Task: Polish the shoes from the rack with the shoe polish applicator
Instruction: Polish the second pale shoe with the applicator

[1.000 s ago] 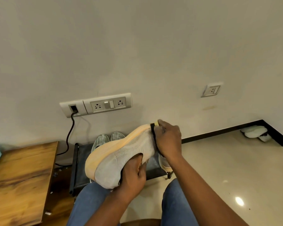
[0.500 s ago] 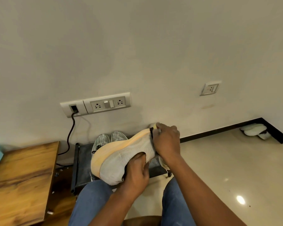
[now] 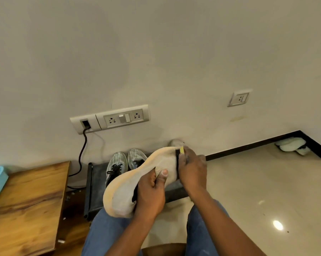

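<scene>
Wall: pale plaster with a socket strip and a black cable hanging from it.
Floor: glossy beige tiles; a white slipper lies in the far corner.
Surface: wooden top at left, a light blue tray edge on it.
Rack: low dark shoe rack against the wall, carrying a grey pair of sneakers.
Shoe: pale knit shoe with an orange sole, held above the lap, sole turned away toward the wall.
Left hand: left hand grips the shoe at its opening, thumb on the upper.
Right hand: right hand curls round the applicator, black with a yellow end, pressed to the shoe's toe end.
Progress: judged mid-polish on one shoe; the grey pair looks untouched and remains.
</scene>
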